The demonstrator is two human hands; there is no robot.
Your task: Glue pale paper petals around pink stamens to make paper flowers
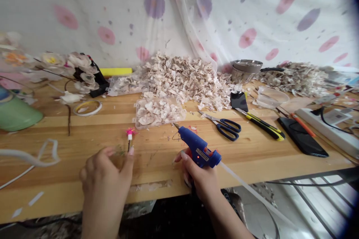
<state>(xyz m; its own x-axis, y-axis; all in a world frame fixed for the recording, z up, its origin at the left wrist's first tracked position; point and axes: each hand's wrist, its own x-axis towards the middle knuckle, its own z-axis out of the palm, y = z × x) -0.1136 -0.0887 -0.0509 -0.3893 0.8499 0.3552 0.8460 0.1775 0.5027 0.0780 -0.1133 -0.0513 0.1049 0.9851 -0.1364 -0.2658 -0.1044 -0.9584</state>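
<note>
My left hand (pixel 108 181) is over the front of the wooden table, its fingertips partly blurred. Its thumb presses against a short dark stem (pixel 129 145) topped with a white band and bright pink stamens (pixel 130 132); the stem's lower end is hidden by the hand. My right hand (pixel 200 177) is wrapped round a blue hot glue gun (pixel 196 145), whose red light is lit. The nozzle points up and left, towards a clear plastic box (pixel 137 117) of pale petals. A long glue stick (pixel 252 188) trails out of the gun's back end.
A large heap of dried petals (pixel 182 78) lies at the back. Scissors (pixel 224 125), a yellow-black utility knife (pixel 262 125), a phone (pixel 303 136) and a white power strip (pixel 331 129) are at the right. White flowers (pixel 81 69) and a tape roll (pixel 87 108) are left.
</note>
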